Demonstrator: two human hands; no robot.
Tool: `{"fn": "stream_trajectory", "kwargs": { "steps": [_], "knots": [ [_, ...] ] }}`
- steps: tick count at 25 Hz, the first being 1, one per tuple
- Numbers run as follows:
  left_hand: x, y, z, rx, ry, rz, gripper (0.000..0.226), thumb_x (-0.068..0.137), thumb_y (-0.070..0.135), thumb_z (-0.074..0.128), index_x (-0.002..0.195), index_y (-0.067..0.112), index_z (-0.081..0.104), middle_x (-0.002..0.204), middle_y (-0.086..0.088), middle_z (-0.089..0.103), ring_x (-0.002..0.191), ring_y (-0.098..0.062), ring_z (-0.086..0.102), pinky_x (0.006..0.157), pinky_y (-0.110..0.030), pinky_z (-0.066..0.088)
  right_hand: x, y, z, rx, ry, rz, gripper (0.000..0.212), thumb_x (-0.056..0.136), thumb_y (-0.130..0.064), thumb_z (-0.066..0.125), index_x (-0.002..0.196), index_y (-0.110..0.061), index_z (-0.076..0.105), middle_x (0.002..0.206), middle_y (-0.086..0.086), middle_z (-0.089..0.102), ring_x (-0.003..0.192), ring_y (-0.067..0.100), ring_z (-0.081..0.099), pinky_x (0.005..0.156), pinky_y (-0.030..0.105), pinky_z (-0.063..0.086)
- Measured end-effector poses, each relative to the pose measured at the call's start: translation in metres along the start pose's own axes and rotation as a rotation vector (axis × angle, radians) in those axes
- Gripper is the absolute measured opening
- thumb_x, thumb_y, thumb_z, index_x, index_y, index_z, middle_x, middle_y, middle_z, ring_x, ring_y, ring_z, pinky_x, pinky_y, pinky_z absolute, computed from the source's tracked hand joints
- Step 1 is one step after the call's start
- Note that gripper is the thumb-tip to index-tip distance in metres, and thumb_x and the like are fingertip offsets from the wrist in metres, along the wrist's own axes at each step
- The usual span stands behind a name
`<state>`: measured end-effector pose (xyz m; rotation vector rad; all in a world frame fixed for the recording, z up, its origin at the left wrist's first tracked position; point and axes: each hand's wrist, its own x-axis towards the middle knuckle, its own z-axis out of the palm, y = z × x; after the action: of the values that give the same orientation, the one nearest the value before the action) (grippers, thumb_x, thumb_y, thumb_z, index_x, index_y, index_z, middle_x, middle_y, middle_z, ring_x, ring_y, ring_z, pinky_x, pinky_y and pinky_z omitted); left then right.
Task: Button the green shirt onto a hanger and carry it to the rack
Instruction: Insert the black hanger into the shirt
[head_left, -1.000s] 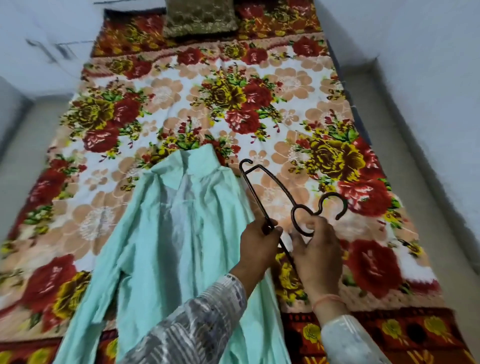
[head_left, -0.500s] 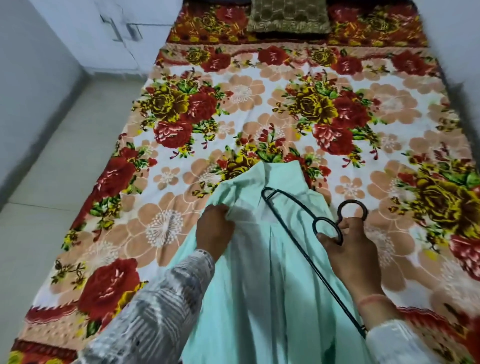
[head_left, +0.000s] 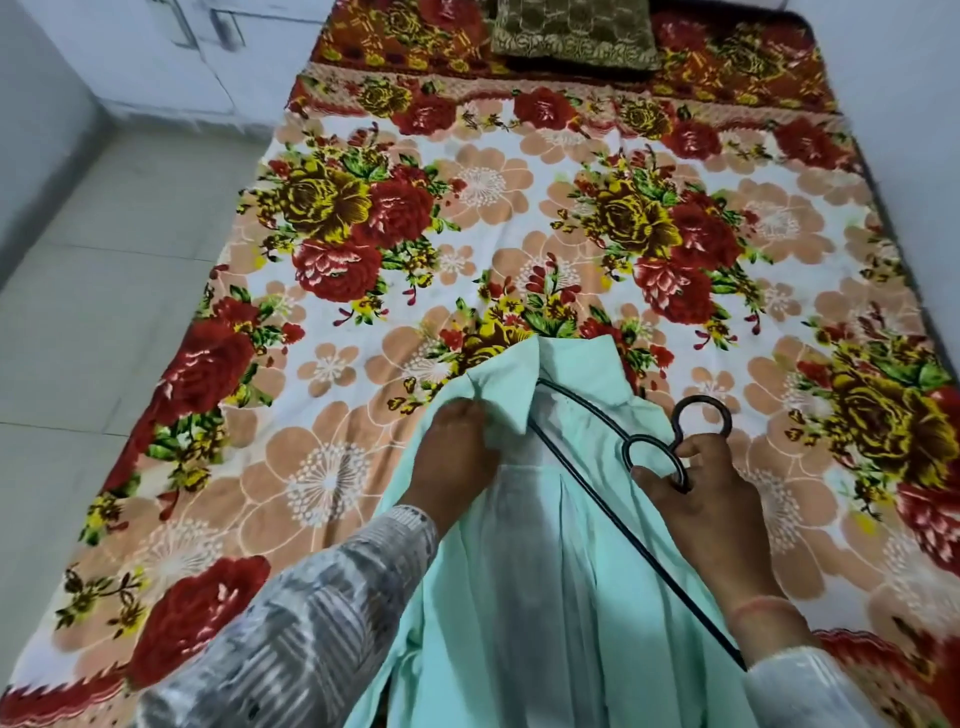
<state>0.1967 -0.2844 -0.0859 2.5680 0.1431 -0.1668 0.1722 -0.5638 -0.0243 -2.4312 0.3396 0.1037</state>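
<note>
The pale green cotton shirt lies open at the middle of the flower-printed bed's near edge. The left grip pinches its cloth beside the collar. The right grip curls round the black wire hanger, which lies across the shirt.

Green shirt: pale mint, collar toward the middle of the bed, body over its near edge.
Hanger: thin black, slanted across the shirt, tip at the collar.

A head-worn camera looks forward and down, close over the green shirt.
</note>
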Motion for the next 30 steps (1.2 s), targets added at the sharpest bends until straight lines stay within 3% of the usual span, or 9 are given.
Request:
{"fn": "stream_trajectory", "kwargs": {
  "steps": [4, 8, 12, 15, 19, 21, 24, 27, 30],
  "knots": [
    [0.008, -0.027, -0.011, 0.035, 0.167, -0.174, 0.051, 0.077, 0.005, 0.068, 0.127, 0.014, 0.076, 0.113, -0.019, 0.070, 0.106, -0.043, 0.068, 0.089, -0.045, 0.056, -0.001, 0.013, -0.009, -0.052, -0.067, -0.018, 0.047, 0.081, -0.043, 0.089, 0.105, -0.033, 0.049, 0.078, -0.006, 0.070, 0.078, 0.031, 0.070, 0.073, 0.045, 0.057],
    [-0.005, -0.040, -0.039, -0.202, 0.255, -0.249, 0.018, 0.091, 0.015, 0.070, 0.101, 0.018, 0.084, 0.099, -0.008, 0.082, 0.090, -0.029, 0.074, 0.079, -0.033, 0.053, 0.001, 0.005, 0.006, -0.031, -0.177, -0.030, 0.046, 0.080, -0.047, 0.088, 0.103, -0.035, 0.049, 0.075, -0.003, 0.072, 0.073, 0.026, 0.071, 0.071, 0.046, 0.059],
    [-0.026, 0.011, -0.042, -0.614, 0.293, -0.207, 0.010, 0.104, 0.026, 0.067, 0.097, 0.026, 0.074, 0.074, 0.011, 0.066, 0.066, 0.000, 0.058, 0.065, -0.022, 0.045, 0.020, -0.020, 0.029, 0.083, -0.312, -0.082, 0.047, 0.078, -0.045, 0.091, 0.100, -0.032, 0.052, 0.067, 0.001, 0.068, 0.063, 0.022, 0.063, 0.065, 0.038, 0.050],
    [-0.040, 0.042, -0.027, -0.654, 0.199, -0.116, 0.011, 0.105, 0.036, 0.066, 0.099, 0.029, 0.072, 0.063, 0.010, 0.059, 0.056, -0.002, 0.050, 0.058, -0.026, 0.040, 0.040, -0.031, 0.048, 0.118, -0.397, -0.130, 0.051, 0.074, -0.052, 0.088, 0.106, -0.030, 0.055, 0.075, 0.008, 0.070, 0.067, 0.020, 0.062, 0.066, 0.037, 0.049],
    [-0.057, 0.035, -0.023, -0.576, 0.041, 0.034, 0.035, 0.097, 0.050, 0.070, 0.129, 0.037, 0.073, 0.096, 0.015, 0.074, 0.073, 0.000, 0.065, 0.075, -0.027, 0.058, 0.068, -0.049, 0.055, 0.013, -0.352, -0.248, 0.029, 0.083, -0.026, 0.077, 0.099, -0.036, 0.056, 0.089, 0.000, 0.077, 0.084, 0.028, 0.075, 0.077, 0.049, 0.062],
    [-0.056, 0.009, -0.028, -0.548, 0.255, -0.005, 0.026, 0.099, 0.036, 0.069, 0.122, 0.031, 0.078, 0.106, 0.012, 0.077, 0.079, -0.004, 0.067, 0.078, -0.031, 0.060, 0.084, -0.055, 0.057, -0.035, -0.284, -0.287, 0.025, 0.089, -0.018, 0.074, 0.098, -0.036, 0.060, 0.089, -0.002, 0.077, 0.085, 0.025, 0.073, 0.076, 0.046, 0.060],
    [-0.046, -0.032, -0.042, -0.343, 0.498, -0.102, 0.022, 0.094, 0.017, 0.073, 0.113, 0.023, 0.081, 0.097, 0.006, 0.075, 0.071, -0.011, 0.063, 0.072, -0.035, 0.059, 0.096, -0.067, 0.068, -0.053, -0.342, -0.332, 0.016, 0.089, -0.025, 0.074, 0.082, -0.037, 0.067, 0.080, -0.008, 0.075, 0.080, 0.019, 0.072, 0.071, 0.039, 0.058],
    [-0.023, -0.027, -0.057, -0.377, 0.411, -0.128, 0.026, 0.096, 0.033, 0.077, 0.119, 0.020, 0.079, 0.095, 0.008, 0.074, 0.073, -0.014, 0.067, 0.075, -0.035, 0.058, 0.099, -0.086, 0.086, -0.154, -0.432, -0.375, 0.037, 0.088, -0.022, 0.076, 0.059, -0.039, 0.059, 0.063, -0.011, 0.063, 0.067, 0.018, 0.063, 0.058, 0.030, 0.043],
    [0.012, -0.003, -0.060, -0.560, 0.213, -0.250, 0.063, 0.084, 0.063, 0.079, 0.136, 0.028, 0.070, 0.120, 0.008, 0.075, 0.086, -0.022, 0.076, 0.085, -0.037, 0.059, 0.102, -0.108, 0.095, -0.302, -0.448, -0.442, 0.030, 0.087, -0.024, 0.073, 0.063, -0.029, 0.055, 0.067, -0.007, 0.055, 0.075, 0.024, 0.060, 0.062, 0.031, 0.039]
  ]
}}
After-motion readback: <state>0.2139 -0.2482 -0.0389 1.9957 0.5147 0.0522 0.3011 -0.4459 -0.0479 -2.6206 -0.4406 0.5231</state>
